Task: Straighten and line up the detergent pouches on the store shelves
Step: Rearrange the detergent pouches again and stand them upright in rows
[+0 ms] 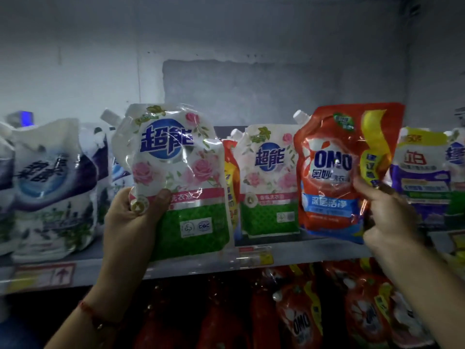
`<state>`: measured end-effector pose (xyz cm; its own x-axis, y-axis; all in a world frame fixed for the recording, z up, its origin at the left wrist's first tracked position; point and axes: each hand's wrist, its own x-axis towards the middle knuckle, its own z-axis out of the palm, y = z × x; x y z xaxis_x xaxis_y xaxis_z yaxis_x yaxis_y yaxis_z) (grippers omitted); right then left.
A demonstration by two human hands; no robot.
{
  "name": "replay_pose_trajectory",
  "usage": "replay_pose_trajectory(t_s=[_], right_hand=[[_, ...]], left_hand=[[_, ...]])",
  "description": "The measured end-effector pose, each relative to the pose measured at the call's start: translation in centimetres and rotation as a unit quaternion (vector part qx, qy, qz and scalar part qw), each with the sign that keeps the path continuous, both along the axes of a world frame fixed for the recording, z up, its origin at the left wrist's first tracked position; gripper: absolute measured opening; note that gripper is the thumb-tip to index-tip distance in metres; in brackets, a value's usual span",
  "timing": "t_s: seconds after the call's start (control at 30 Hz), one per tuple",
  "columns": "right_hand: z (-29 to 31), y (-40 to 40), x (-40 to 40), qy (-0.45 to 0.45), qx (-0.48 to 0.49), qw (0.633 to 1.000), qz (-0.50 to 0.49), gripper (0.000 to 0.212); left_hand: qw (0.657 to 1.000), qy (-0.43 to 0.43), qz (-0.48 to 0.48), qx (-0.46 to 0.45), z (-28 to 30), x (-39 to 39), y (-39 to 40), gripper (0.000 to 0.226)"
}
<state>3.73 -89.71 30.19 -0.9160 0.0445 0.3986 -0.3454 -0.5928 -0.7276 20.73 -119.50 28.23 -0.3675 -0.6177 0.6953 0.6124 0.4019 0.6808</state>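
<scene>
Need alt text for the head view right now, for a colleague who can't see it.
A person holds two detergent pouches up before a store shelf: the left hand grips a white rose-print pouch, the right hand a red OMO pouch. More pouches stand behind and on the shelf below.

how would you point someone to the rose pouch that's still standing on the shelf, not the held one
On the upper shelf, look between the two raised hands. The white-and-green rose-print pouch stands there, behind the red OMO pouch; unlike its lifted twin, nobody holds it.
</scene>
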Motion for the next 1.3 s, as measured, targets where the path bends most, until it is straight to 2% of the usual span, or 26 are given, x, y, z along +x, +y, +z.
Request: replay_pose_trajectory(t_s=[0.17, 0.37, 0.57, 0.73, 0.8, 0.93, 1.0, 1.1, 1.13, 1.2, 1.3], right_hand=[[0.6, -6.3, 5.4, 0.009, 0.010, 0.994, 0.106, 0.034], [0.6, -16.7, 9.0, -0.015, 0.011, 0.977, 0.212, 0.018], [0.7, -26.5, 10.4, 0.001, 0.057, 0.978, 0.201, 0.013], [-1.9, -31.2, 8.8, 0.052, 0.242, 0.961, 0.122, 0.032], [-2.5, -31.4, 8.4, 0.065, 0.283, 0.952, 0.095, 0.035], [-2.3, -30.6, 8.0, 0.051, 0.348, 0.932, 0.090, 0.008], [-2.1, -30.0, 8.1, 0.060, 0.391, 0.913, 0.102, 0.018], [-1.5, -27.5, 9.6, 0.097, 0.441, 0.886, 0.102, 0.052], [-1.0, -26.3, 10.4, 0.121, 0.421, 0.893, 0.103, 0.056], [0.3, -23.6, 11.9, 0.163, 0.342, 0.916, 0.130, 0.050], [2.4, -19.8, 13.2, 0.166, 0.266, 0.931, 0.185, 0.051]], left_hand=[[0.992, 0.009, 0.125, -0.016, 0.9, 3.6, -4.0, 0.025], [0.977, 0.020, 0.211, -0.009, 0.9, 8.6, -7.8, 0.019], [0.968, 0.018, 0.252, -0.007, 0.8, 12.3, -10.2, 0.016], [0.969, 0.016, 0.248, -0.011, 1.0, 13.4, -11.2, 0.015], [0.969, 0.006, 0.247, -0.018, 1.0, 13.5, -11.6, 0.016], [0.972, -0.007, 0.234, -0.022, 1.1, 13.1, -11.4, 0.019], [0.977, -0.012, 0.213, -0.026, 1.3, 12.4, -10.9, 0.018], [0.983, -0.009, 0.180, -0.039, 1.5, 10.9, -10.0, 0.017], [0.984, -0.011, 0.173, -0.047, 1.7, 10.4, -9.5, 0.017], [0.989, -0.012, 0.138, -0.060, 1.9, 9.2, -8.3, 0.017], [0.994, -0.020, 0.062, -0.085, 1.8, 7.1, -5.8, 0.016]])
